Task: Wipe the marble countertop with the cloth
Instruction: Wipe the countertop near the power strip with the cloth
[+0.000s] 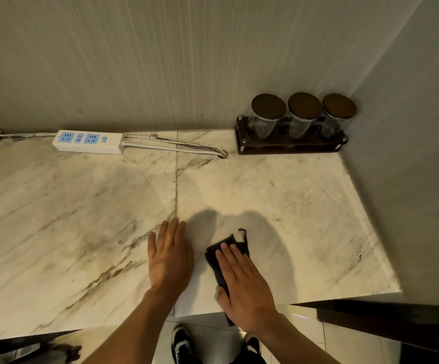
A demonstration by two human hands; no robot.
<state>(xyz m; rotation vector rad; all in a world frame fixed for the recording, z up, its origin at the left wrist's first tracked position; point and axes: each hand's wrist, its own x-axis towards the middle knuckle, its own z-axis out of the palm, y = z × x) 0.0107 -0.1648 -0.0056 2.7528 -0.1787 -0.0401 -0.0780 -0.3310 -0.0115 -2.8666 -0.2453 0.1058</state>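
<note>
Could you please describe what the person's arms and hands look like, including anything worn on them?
Both forearms are bare up to the frame's edge, with no sleeves visible. The left hand and right hand wear no gloves, and no rings, watch or bracelet can be seen. Fingernails look short and unpainted.

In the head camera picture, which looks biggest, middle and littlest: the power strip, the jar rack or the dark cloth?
1. Jar rack, with its three jars.
2. Power strip.
3. Dark cloth, as far as it shows.

The right hand covers much of the cloth, and it lies nearer the camera, so its place is unsure.
</note>
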